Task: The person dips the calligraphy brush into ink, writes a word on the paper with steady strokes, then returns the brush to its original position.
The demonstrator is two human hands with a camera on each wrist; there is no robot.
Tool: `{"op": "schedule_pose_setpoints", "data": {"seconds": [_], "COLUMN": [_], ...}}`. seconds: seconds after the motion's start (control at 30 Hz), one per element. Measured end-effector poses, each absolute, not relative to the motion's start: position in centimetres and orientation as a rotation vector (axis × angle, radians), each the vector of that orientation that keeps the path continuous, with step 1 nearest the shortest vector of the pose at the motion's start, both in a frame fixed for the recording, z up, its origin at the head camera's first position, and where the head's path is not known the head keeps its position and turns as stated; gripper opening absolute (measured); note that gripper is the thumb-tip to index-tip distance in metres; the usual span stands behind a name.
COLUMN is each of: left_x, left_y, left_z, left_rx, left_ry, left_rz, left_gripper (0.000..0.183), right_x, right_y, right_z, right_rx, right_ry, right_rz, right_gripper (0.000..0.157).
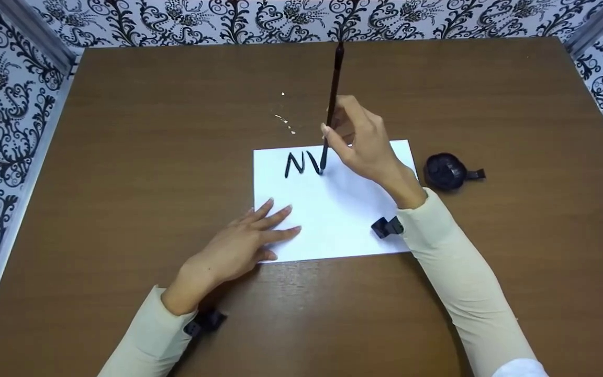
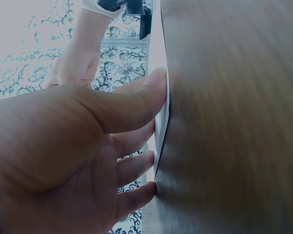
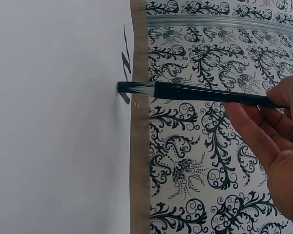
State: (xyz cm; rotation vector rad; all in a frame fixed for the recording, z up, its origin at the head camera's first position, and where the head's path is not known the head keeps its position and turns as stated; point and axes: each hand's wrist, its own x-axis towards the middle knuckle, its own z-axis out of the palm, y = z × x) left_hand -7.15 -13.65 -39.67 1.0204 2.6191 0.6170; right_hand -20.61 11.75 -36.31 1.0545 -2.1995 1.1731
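Observation:
A white sheet of paper lies on the wooden table, with dark painted strokes near its top edge. Between thumb and fingers, my right hand pinches a dark paintbrush, held nearly upright. In the right wrist view the brush's black-wetted bristles touch the paper at the end of a slanted stroke. My left hand rests with fingers spread on the sheet's lower left corner. The left wrist view shows its thumb and fingertips along the paper's edge.
Right of the paper stands a small dark round pot with a short handle. Several tiny pale specks lie on the table beyond the sheet. Black-and-white patterned wallpaper surrounds the table. A black wrist device hangs over the paper.

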Motion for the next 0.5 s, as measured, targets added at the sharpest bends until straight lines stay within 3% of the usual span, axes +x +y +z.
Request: {"op": "schedule_pose_setpoints", "data": {"seconds": [0.5], "left_x": [-7.12], "left_y": [-13.65], "left_z": [-39.81], "left_rx": [1.029], "left_ry": [2.633], "left_rz": [0.627], "left_gripper": [0.054], "right_x": [-20.44], "right_y": [11.92], "right_z": [-36.10], "right_rx": [1.070], "right_ry": [-2.217], "right_rz": [1.184], "right_gripper": [0.024]}}
